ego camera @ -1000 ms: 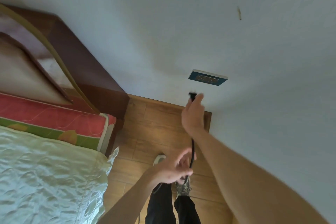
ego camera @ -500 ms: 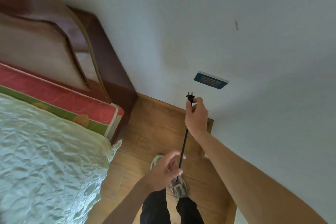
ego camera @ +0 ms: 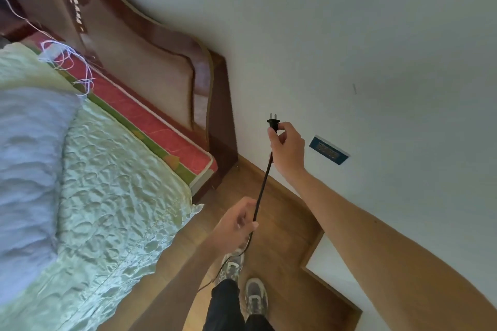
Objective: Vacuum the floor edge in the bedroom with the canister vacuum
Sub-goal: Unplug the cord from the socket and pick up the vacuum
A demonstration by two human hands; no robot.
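A pale wall (ego camera: 376, 35) met a wood floor (ego camera: 282, 223) in the gap beside the bed (ego camera: 121, 209). The right hand (ego camera: 287, 148) was raised in front of the wall, thumb and curled fingers pinching the plug (ego camera: 273, 124), whose two prongs pointed up, bare and touching nothing. From it the cord (ego camera: 262, 188) ran taut down to the left hand (ego camera: 236, 223), whose fingers were curled round it lower down. Below that the cord fell slack past the shoes and out of view. The socket (ego camera: 328, 154) sat on the wall to the right of the right hand, apart from the plug.

A second before, the plug had been just under the socket. By this moment it had moved clear of it, to the side and toward the bed, and the view had swung that way too. The vacuum itself was out of sight. With the plug loose in the hand it probably had no power, so no edge cleaning could go on here. Whether the plug was fresh out or not yet in, I cannot tell.
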